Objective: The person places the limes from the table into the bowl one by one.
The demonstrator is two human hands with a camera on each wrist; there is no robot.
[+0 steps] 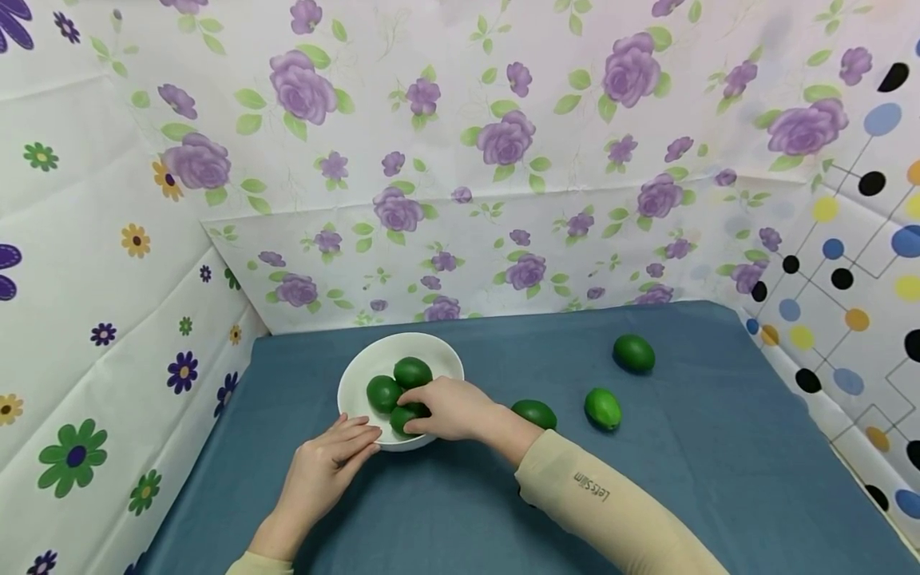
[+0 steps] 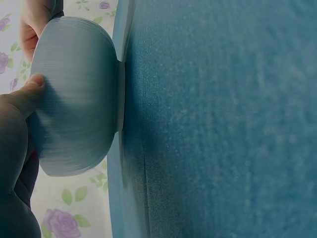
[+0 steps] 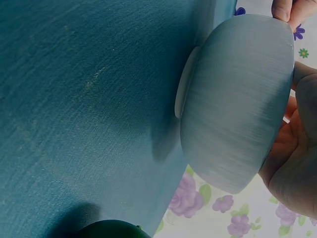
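A white bowl (image 1: 370, 358) stands on the blue cloth with two limes (image 1: 413, 372) lying free in it. My right hand (image 1: 453, 409) reaches over the near right rim and grips a third lime (image 1: 402, 420) between thumb and fingers, low inside the bowl. At the near left rim my left hand (image 1: 323, 467) holds the bowl, its fingers over the edge. In the left wrist view the thumb (image 2: 33, 85) presses the outer side of the bowl (image 2: 79, 109). From the right wrist, the bowl wall (image 3: 237, 104) hides the limes inside.
Right of the bowl, three more limes lie on the cloth: one (image 1: 534, 412) beside the right forearm, a lighter one (image 1: 602, 409) further right, and one (image 1: 634, 354) near the back. Flower-printed sheets (image 1: 503, 144) rise behind and at the left; a dotted sheet (image 1: 855, 279) stands at right.
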